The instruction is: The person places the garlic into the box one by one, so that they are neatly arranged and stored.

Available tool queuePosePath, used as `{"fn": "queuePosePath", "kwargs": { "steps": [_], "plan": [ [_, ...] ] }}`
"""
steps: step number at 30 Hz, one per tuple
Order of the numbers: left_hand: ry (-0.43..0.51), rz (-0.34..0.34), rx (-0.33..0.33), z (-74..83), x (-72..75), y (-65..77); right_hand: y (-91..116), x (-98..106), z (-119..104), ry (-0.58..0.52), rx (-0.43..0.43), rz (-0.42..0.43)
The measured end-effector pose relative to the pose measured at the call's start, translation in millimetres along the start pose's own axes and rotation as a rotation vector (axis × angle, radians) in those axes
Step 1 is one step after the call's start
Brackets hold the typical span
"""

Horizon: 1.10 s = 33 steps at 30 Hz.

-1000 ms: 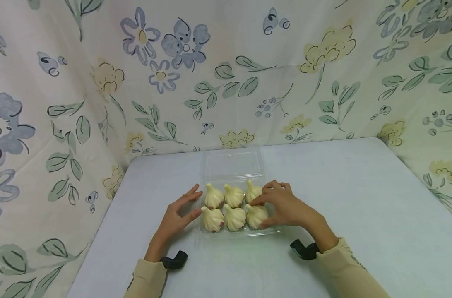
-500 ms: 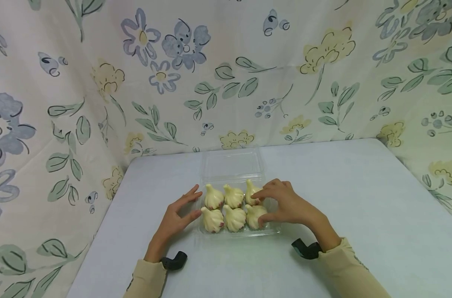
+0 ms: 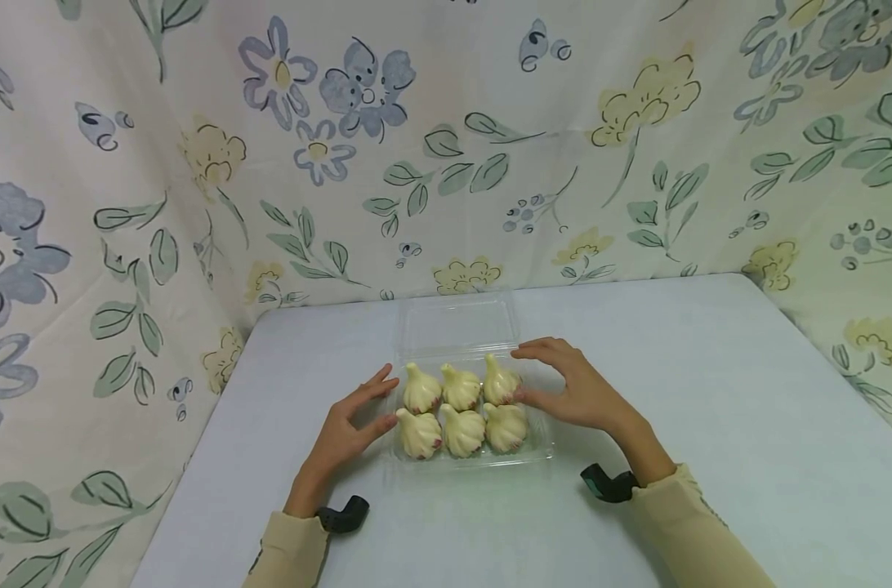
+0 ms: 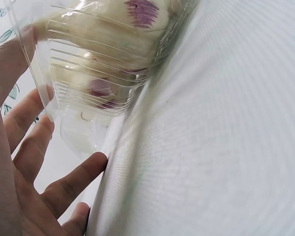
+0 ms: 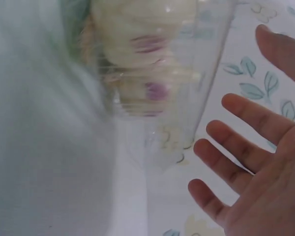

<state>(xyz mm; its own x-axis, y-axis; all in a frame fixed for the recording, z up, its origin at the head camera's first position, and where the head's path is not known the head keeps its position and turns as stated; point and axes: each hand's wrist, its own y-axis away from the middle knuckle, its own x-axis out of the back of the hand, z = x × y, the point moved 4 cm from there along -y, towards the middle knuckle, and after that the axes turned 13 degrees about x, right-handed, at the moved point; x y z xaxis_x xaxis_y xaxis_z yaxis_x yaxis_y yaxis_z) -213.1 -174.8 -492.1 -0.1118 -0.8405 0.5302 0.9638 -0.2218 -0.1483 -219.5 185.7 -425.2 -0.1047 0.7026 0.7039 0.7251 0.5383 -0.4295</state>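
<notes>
Cream-white garlic bulbs [image 3: 463, 430] with purple marks sit in two rows of three inside a clear plastic clamshell box [image 3: 475, 464]. At the box's left side is my left hand [image 3: 349, 429], its fingers spread; in the left wrist view thumb and fingertips lie against or close to the rim. My right hand [image 3: 582, 390] hovers over the right side of the box, thumb and fingers apart, with nothing held. Its thumb appears close to the back right bulb [image 3: 499, 382]; contact is unclear. In the right wrist view its fingers [image 5: 241, 110] are extended beside the box.
The box's clear lid [image 3: 458, 322] lies folded back behind it. A white cloth covers the table [image 3: 674, 351]. Floral fabric [image 3: 446, 147] hangs behind and at both sides. Black wrist mounts [image 3: 609, 483] stick out inward from both wrists.
My right hand has let go of the front right garlic bulb, spread its thumb and fingers, and moved up and away to the back right. The left hand has stayed in place.
</notes>
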Motion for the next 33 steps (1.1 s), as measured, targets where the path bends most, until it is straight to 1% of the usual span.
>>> {"fn": "queuePosePath", "kwargs": {
  "steps": [6,11,14,21,28,33],
  "plan": [
    [0.006,0.000,-0.004,-1.4,0.4,0.5,3.2,-2.8,11.1,-0.001,-0.063,-0.001],
    [-0.001,0.002,-0.003,-2.7,1.1,0.7,3.9,-3.2,20.2,0.008,-0.074,0.043],
    [0.000,0.003,0.000,-1.7,1.2,0.5,4.8,-1.7,23.9,0.002,-0.096,0.065],
    [0.006,-0.008,0.008,2.2,-1.0,-0.3,7.8,2.3,28.7,-0.009,-0.124,0.076],
    [0.004,-0.003,0.013,1.7,-0.1,0.0,1.1,5.2,41.8,0.018,-0.124,0.081],
    [-0.001,-0.005,0.018,1.7,-0.5,0.0,-5.6,4.7,56.0,-0.018,-0.164,0.099]
  ]
}}
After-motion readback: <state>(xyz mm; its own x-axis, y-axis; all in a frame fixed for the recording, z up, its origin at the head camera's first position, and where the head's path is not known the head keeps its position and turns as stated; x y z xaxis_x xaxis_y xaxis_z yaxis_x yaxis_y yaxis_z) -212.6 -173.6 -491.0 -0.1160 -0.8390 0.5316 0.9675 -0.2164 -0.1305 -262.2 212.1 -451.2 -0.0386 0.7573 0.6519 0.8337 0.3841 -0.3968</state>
